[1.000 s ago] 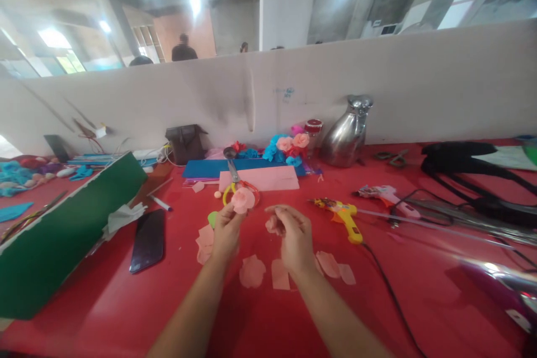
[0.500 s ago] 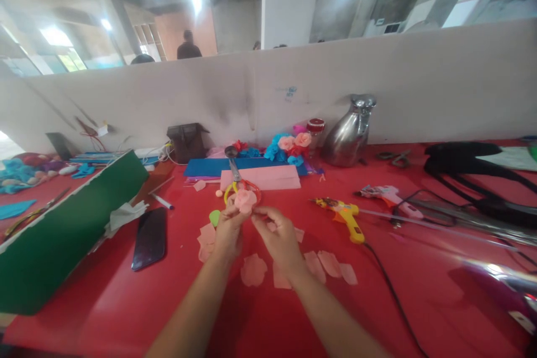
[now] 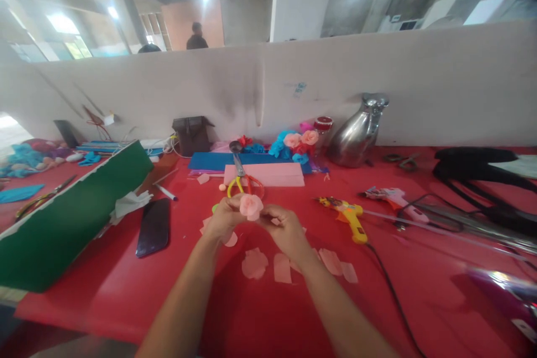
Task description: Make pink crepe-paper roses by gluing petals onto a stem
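Between the two hands, near the middle of the scene, a pink paper rose (image 3: 251, 208) sits at the fingertips. The left hand (image 3: 226, 217) grasps it from the left, its fingers closed at the flower's edge; the right hand (image 3: 287, 230) reaches in from the right with bent fingers at the lower right edge, and I cannot tell whether they pinch it. The rose lies just right of the left fingers and far-left of the right hand; the left hand seems the nearer. The bloom looks roundish, with no clear long axis.

Just beyond it lie the yellow-and-red-handled scissors (image 3: 239, 166), blades pointing far. On the near side, loose pink paper petals (image 3: 254, 264) rest on the red tabletop (image 3: 104, 302). Farther right is a yellow glue gun (image 3: 351, 219); left, a black smartphone (image 3: 153, 227).
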`<state>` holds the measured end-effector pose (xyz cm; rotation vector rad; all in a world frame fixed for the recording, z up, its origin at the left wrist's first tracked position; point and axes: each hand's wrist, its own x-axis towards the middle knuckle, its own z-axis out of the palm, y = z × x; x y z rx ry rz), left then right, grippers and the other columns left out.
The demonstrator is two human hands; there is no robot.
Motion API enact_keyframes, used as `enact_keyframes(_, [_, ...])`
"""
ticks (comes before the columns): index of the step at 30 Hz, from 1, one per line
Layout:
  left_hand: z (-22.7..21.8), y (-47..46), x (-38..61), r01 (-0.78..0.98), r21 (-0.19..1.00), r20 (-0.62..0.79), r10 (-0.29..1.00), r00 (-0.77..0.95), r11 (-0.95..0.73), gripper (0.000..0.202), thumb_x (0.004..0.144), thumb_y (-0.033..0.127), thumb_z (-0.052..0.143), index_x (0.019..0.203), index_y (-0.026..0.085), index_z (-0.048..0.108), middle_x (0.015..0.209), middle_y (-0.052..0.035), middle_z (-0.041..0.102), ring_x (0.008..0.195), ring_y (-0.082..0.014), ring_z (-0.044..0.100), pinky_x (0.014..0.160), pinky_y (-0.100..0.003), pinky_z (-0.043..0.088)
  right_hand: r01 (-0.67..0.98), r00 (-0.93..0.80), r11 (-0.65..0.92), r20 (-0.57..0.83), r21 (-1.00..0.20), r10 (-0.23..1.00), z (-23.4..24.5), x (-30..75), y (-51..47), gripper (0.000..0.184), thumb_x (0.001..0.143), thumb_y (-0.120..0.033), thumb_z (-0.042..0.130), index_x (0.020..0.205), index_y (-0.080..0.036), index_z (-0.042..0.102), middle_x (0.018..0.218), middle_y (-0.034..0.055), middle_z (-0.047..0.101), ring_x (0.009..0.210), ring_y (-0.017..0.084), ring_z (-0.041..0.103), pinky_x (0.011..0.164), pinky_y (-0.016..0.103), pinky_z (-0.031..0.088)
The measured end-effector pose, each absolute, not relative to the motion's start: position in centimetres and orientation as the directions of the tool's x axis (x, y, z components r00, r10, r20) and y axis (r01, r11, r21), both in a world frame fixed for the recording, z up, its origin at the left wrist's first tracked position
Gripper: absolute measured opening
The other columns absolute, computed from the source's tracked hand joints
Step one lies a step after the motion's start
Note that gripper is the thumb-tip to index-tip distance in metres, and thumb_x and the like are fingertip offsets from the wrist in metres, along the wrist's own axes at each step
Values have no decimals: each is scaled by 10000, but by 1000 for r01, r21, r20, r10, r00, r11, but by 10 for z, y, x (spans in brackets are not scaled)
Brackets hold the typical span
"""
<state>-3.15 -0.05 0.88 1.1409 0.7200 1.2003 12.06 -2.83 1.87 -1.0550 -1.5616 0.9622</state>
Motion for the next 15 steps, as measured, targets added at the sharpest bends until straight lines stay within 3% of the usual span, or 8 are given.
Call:
enact_keyframes(6, [10, -4, -23, -340, 928, 226, 955, 192, -151, 48, 570, 180, 734, 586, 163, 693, 691, -31, 615, 656, -132, 532, 644, -261, 426, 141, -130, 311, 294, -940, 947, 17, 121, -28, 153, 743, -244, 611, 867, -208, 693, 820, 22, 701, 755, 168, 637, 703, 283, 490])
enact_keyframes(9, [11, -9, -13, -290, 933, 247, 966, 82, -214, 39, 642, 198, 689, 674, 182, 704, 722, -34, 639, 729, -155, 560, 719, -275, 431, 145, -54, 307, 303, -940, 952, 11, 118, -27, 168, 755, -268, 602, 886, -202, 684, 834, 33, 699, 758, 173, 638, 703, 286, 492])
enact_keyframes(15, [10, -15, 4, -127, 932, 335, 940, -58, -340, 86, 733, 225, 608, 706, 178, 675, 806, -52, 654, 888, -185, 573, 823, -295, 417, 198, 17, 303, 313, -932, 950, 7, 114, -26, 169, 774, -263, 565, 864, -175, 678, 674, 24, 666, 644, 169, 615, 634, 277, 487])
